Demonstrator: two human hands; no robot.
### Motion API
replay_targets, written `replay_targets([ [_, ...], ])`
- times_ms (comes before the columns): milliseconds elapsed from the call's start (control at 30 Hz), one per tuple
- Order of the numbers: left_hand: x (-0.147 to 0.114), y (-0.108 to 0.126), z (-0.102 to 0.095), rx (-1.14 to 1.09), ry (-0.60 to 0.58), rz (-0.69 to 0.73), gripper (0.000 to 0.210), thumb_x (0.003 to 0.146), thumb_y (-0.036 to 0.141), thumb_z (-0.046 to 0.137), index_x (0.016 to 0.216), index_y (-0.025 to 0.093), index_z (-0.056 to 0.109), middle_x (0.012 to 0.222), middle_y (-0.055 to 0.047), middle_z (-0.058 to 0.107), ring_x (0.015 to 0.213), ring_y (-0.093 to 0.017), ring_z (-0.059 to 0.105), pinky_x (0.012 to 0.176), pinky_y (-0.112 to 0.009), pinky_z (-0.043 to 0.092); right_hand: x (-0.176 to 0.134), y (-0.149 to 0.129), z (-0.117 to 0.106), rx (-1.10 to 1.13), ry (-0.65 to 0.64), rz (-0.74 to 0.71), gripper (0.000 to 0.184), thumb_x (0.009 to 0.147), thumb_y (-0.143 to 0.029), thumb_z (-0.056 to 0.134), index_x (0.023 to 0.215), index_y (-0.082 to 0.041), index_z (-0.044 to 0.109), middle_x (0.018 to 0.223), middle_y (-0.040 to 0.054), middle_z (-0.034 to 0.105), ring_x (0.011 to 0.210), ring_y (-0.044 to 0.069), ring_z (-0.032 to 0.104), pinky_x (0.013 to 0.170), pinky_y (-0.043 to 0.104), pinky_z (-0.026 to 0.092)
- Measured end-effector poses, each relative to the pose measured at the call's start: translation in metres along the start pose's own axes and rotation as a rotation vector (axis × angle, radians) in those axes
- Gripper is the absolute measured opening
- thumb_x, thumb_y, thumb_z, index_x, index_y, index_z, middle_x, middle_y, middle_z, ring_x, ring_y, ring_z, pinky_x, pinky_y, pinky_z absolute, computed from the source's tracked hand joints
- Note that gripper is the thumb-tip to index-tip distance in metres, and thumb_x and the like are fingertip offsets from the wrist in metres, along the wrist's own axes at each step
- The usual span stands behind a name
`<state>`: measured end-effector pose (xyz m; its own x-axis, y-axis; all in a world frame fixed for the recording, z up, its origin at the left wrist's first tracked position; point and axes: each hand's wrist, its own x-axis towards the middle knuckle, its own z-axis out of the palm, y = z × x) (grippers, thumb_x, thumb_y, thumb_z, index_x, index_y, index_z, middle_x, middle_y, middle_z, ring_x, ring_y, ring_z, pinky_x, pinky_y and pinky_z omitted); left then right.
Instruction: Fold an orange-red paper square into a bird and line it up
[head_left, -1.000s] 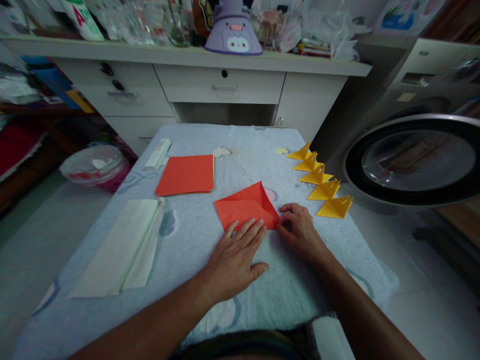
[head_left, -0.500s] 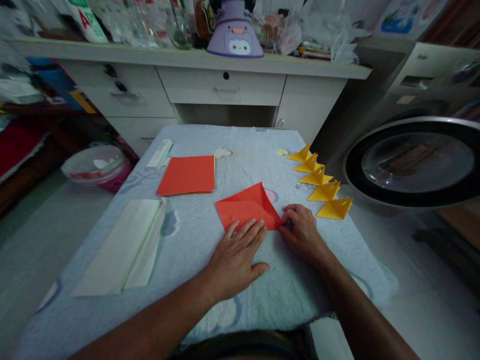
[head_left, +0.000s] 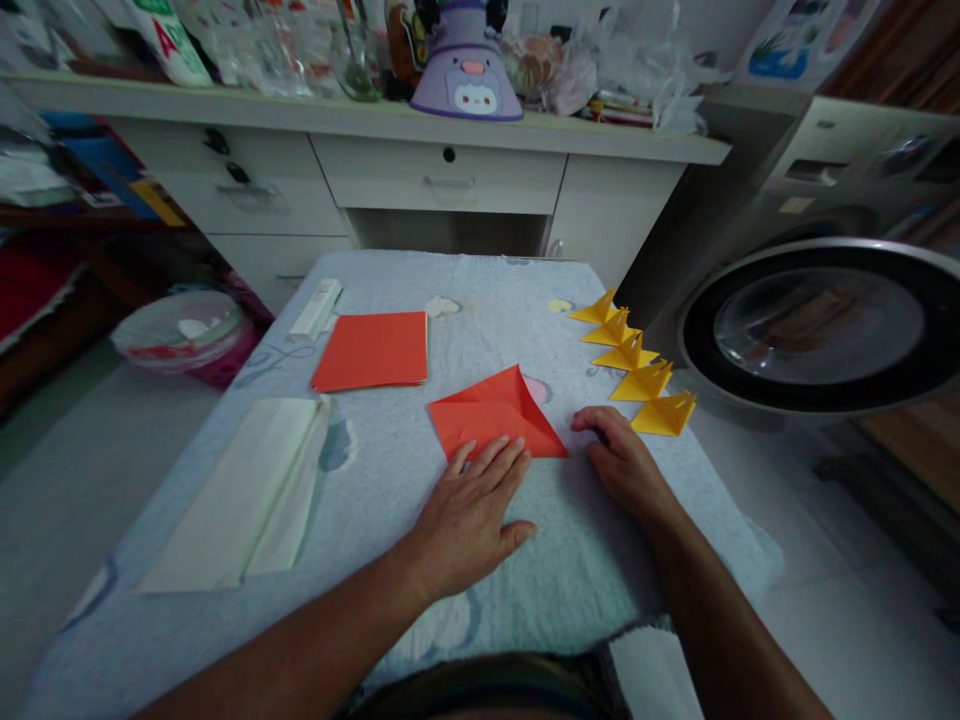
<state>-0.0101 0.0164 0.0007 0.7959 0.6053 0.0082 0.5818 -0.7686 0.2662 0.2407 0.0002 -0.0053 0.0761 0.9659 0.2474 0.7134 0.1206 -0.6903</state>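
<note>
left hand (head_left: 480,505) lay flat at frame center, fingers straight and slightly spread, released, tips resting on the lower edge of the folded red-orange origami paper (head_left: 487,410). thumb stuck out to the right over the tablecloth (head_left: 382,470). right hand (head_left: 619,460) sat right of center, just beside the paper's lower right corner but apart from it; fingers half curled, gap between thumb and index, released. couldn't tell whether its underside touched the cloth.

paper was in the middle of the frame, one point up at the top, another to the right, creases visible across its face.

five yellow origami pieces (head_left: 628,354) ran in a slanted row at right of center, nearest one just above the right hand. stack of red-orange paper squares (head_left: 371,350) lay left of center, near the folded paper but not touching. small white box (head_left: 316,310) was just beyond the stack's left edge. pale green folded sheet (head_left: 232,500) lay at lower left.

background: pink bin (head_left: 225,362) with clear liner at far left, white drawers (head_left: 450,185) at top center, purple character-shaped item (head_left: 469,75) on the counter (head_left: 330,108) above, washing machine (head_left: 832,190) at upper right, its round door swung open.
</note>
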Motion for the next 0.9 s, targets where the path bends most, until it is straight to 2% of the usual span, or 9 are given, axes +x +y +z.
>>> replay_targets([
  [133,0.0,0.001,0.001,0.0,0.018,0.007,0.067,0.093,0.051,0.046,0.151,0.021,0.027,0.159,-0.009,0.029,0.146,-0.027,0.025,0.118,-0.053,0.016,0.006,-0.006,0.003,-0.136,-0.049,0.027,0.019,0.081,-0.015,0.05,0.09,-0.022,0.066,0.104,0.0072,0.063,0.102,0.023,0.055,0.093,0.041,0.04],
  [233,0.0,0.002,0.0,-0.006,0.031,0.005,0.067,0.093,0.052,0.046,0.15,0.021,0.029,0.159,-0.009,0.029,0.145,-0.028,0.026,0.117,-0.054,0.017,0.016,-0.015,0.005,-0.284,-0.118,0.068,0.011,0.083,-0.027,0.059,0.085,-0.022,0.069,0.096,0.0074,0.063,0.093,0.023,0.055,0.086,0.04,0.04],
  [433,0.003,0.005,0.003,-0.024,0.037,-0.016,0.068,0.093,0.054,0.046,0.15,0.02,0.029,0.159,-0.009,0.028,0.145,-0.028,0.026,0.117,-0.054,0.019,0.036,-0.028,0.005,-0.449,-0.235,0.104,0.007,0.079,-0.02,0.064,0.077,-0.02,0.071,0.098,0.0081,0.064,0.093,0.026,0.053,0.079,0.037,0.038],
  [567,0.007,0.006,0.006,-0.04,0.07,-0.042,0.069,0.094,0.058,0.04,0.151,0.021,0.027,0.158,-0.008,0.03,0.145,-0.028,0.026,0.116,-0.054,0.02,0.045,-0.025,0.006,-0.483,-0.227,0.066,0.008,0.08,-0.021,0.063,0.076,-0.02,0.07,0.099,0.0095,0.065,0.093,0.027,0.053,0.078,0.038,0.038],
  [633,0.008,0.006,0.008,-0.04,0.081,-0.046,0.069,0.095,0.06,0.037,0.151,0.021,0.027,0.158,-0.008,0.03,0.145,-0.028,0.026,0.116,-0.053,0.021,0.043,-0.027,0.009,-0.502,-0.164,0.057,0.008,0.081,-0.02,0.061,0.079,-0.019,0.069,0.1,0.0109,0.064,0.094,0.028,0.053,0.08,0.04,0.04],
  [733,0.009,0.006,0.009,-0.027,0.086,-0.05,0.069,0.095,0.061,0.033,0.15,0.02,0.029,0.158,-0.009,0.031,0.146,-0.027,0.024,0.116,-0.053,0.02,0.03,-0.036,0.016,-0.459,-0.006,-0.021,0.016,0.083,-0.016,0.056,0.095,-0.017,0.067,0.108,0.0141,0.062,0.1,0.03,0.052,0.086,0.045,0.042],
  [833,0.009,0.007,0.009,-0.016,0.069,-0.06,0.07,0.095,0.061,0.033,0.15,0.019,0.029,0.158,-0.008,0.032,0.146,-0.027,0.024,0.117,-0.052,0.02,0.011,-0.048,0.024,-0.227,-0.061,-0.183,0.034,0.083,-0.006,0.044,0.11,-0.019,0.059,0.114,0.012,0.06,0.108,0.025,0.054,0.094,0.042,0.045],
  [900,0.009,0.007,0.008,-0.016,0.06,-0.062,0.071,0.094,0.061,0.035,0.151,0.018,0.027,0.157,-0.009,0.032,0.146,-0.027,0.024,0.117,-0.052,0.02,0.001,-0.051,0.028,-0.109,-0.095,-0.188,0.039,0.083,-0.004,0.039,0.114,-0.021,0.056,0.112,0.0098,0.061,0.106,0.022,0.058,0.093,0.039,0.049],
])
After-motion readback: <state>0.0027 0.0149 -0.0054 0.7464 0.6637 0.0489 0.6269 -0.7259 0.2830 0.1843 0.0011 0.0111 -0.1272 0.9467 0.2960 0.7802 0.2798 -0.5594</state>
